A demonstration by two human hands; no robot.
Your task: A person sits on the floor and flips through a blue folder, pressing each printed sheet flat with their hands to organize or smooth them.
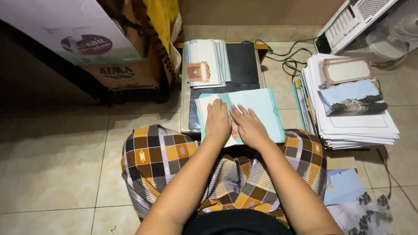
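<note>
Both hands, left [217, 122] and right [249, 126], press flat, fingers open, on the teal card [261, 106].

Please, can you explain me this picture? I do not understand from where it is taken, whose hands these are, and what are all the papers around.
The one picture comes from a camera on a person's head, looking down. The person sits on a tiled floor in a checked cloth. The left hand and right hand press flat on a pale teal folded card; nothing is gripped. The card lies on a low dark board, with a stack of similar cards behind. A tall pile of white sheets stands at the right.
</note>
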